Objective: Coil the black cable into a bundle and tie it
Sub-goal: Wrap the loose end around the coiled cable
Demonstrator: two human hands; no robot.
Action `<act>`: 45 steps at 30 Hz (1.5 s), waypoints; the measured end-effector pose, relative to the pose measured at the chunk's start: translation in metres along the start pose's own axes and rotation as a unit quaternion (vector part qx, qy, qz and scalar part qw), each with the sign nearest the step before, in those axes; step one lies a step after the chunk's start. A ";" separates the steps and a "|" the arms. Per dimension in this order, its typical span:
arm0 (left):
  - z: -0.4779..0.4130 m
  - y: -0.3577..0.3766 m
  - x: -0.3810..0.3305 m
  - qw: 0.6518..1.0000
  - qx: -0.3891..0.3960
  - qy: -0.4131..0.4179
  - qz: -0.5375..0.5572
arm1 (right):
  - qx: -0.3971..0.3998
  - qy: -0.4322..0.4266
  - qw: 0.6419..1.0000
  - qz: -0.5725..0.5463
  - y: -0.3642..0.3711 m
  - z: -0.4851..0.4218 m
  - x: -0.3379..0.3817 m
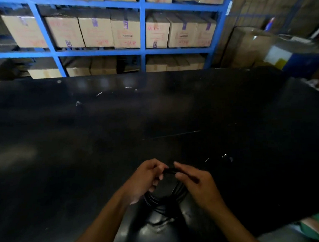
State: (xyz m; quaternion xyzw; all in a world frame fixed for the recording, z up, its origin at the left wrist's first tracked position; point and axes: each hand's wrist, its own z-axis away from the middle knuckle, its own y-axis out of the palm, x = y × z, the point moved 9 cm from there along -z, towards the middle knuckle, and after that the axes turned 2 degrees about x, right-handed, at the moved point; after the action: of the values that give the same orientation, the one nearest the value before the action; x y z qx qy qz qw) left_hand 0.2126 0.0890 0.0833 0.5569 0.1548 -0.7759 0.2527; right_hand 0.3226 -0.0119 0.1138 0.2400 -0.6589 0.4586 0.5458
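Note:
The black cable [170, 196] hangs as a coil of several loops between my two hands, just above the near part of the black table [99, 136]. My left hand [146, 180] grips the top of the coil with its fingers curled around it. My right hand [196, 184] pinches the same top stretch from the right side, thumb and fingers closed on the strands. The lower loops droop toward the table edge and blend into the dark surface. Whether a tie is on the coil is not visible.
A thin pale strip [174, 134] lies on the table beyond my hands, and small light bits [224, 156] lie to the right. Blue shelving [142, 28] with cardboard boxes [94, 32] stands behind the table. More boxes and a blue-white container [285, 57] are at the right.

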 end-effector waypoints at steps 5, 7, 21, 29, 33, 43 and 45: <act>-0.037 0.045 -0.007 0.998 0.052 -0.026 0.001 | -0.014 -0.011 0.998 -0.054 -0.046 -0.011 -0.025; -0.049 0.063 -0.007 0.998 0.059 -0.033 0.000 | -0.035 -0.001 0.997 -0.075 -0.066 -0.014 -0.040; -0.095 0.126 0.001 0.998 0.039 0.007 -0.042 | -0.099 0.088 0.980 -0.148 -0.113 -0.012 -0.124; -0.128 0.117 0.026 0.992 -0.089 0.014 -0.091 | -0.158 0.133 0.964 -0.170 -0.113 -0.027 -0.159; -0.153 0.102 0.036 0.984 -0.133 -0.004 -0.115 | -0.144 0.146 0.965 -0.163 -0.108 -0.053 -0.168; -0.187 0.081 0.060 0.987 -0.124 -0.052 -0.084 | -0.120 0.283 0.945 0.109 -0.129 -0.091 -0.225; -0.188 0.079 0.061 0.988 -0.131 -0.058 -0.066 | -0.090 0.259 0.949 0.154 -0.124 -0.101 -0.223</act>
State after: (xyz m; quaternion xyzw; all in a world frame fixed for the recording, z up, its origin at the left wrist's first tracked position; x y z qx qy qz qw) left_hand 0.3901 0.1087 -0.0333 0.4618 0.2765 -0.7949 0.2801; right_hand 0.5389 -0.0236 -0.0552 -0.0413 -0.5623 0.5225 0.6396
